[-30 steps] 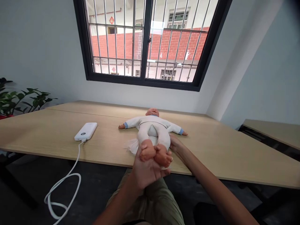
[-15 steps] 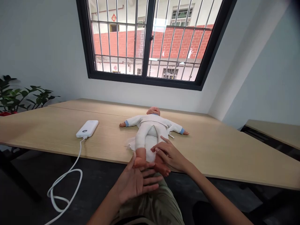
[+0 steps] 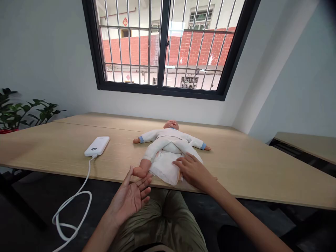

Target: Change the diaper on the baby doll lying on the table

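A baby doll [image 3: 172, 135] in white clothes with blue cuffs lies on its back on the table, legs spread toward me. Under its bottom and between its legs is a white cloth pad [image 3: 165, 168], perhaps a diaper. My left hand [image 3: 132, 196], palm up, has the doll's left-side foot [image 3: 141, 171] between thumb and fingers; the other fingers are spread. My right hand [image 3: 193, 171] lies palm down over the lower part of the right-side leg, its fingertips at the pad. That hand hides most of the right-side foot and its own grip.
On the light wooden table [image 3: 244, 168], a white power bank [image 3: 97, 146] stands at the left. Its white cable [image 3: 88, 178] hangs over the front edge in a loop. A potted plant [image 3: 28, 112] is at far left, and a barred window [image 3: 165, 45] is behind.
The doll's legs have parted: my left hand has moved left with one foot, and the other leg has shifted right under my right hand. More of the white pad shows between them.
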Demonstrator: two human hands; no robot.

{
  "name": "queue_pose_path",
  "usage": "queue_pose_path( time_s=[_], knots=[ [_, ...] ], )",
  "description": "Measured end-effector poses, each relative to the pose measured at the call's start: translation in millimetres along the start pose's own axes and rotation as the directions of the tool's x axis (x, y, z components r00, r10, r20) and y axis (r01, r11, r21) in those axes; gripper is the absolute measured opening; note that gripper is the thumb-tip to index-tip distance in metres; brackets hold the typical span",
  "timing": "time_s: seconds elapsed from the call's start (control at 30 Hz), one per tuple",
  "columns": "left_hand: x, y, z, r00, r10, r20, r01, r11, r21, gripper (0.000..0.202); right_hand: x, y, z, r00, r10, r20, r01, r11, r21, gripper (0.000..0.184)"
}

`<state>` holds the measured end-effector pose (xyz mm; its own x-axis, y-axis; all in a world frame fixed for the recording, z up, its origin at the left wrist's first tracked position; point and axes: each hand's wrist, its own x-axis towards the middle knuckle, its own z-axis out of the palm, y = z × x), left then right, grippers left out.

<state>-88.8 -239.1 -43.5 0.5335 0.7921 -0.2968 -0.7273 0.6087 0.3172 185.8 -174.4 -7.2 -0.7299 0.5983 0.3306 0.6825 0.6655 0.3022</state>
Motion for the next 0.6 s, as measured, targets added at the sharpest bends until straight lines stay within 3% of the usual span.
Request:
queue_pose_path(
  time_s=[0.1, 0.17, 0.3, 0.5, 0.6],
  knots=[
    [0, -3, 3.9, 0.996, 0.037, -0.084, -0.032, 0.997, 0.065, 0.043, 16, -19, 5, 0.999, -0.045, 0.026, 0.046, 0.998, -0.041, 0.028],
    [2, -4, 4.0, 0.991, 0.059, -0.118, -0.047, 0.994, 0.100, 0.034, 21, -28, 7, 0.999, -0.003, 0.051, 0.006, 0.998, -0.061, 0.021],
    [6, -4, -0.5, 0.994, 0.053, -0.091, -0.044, 0.994, 0.099, 0.029, 19, -34, 6, 0.993, 0.094, 0.078, -0.091, 0.995, -0.044, 0.024],
    [5, -4, 0.0, 0.995, 0.058, -0.084, -0.046, 0.989, 0.144, 0.028, 9, -3, -17, 0.964, 0.260, -0.051, -0.241, 0.942, 0.235, 0.038],
    [-2, -3, 11.8, 0.997, 0.074, 0.003, -0.072, 0.956, 0.283, 0.022, 8, 22, -18, 0.942, 0.293, -0.166, -0.212, 0.899, 0.382, 0.045]
  ],
)
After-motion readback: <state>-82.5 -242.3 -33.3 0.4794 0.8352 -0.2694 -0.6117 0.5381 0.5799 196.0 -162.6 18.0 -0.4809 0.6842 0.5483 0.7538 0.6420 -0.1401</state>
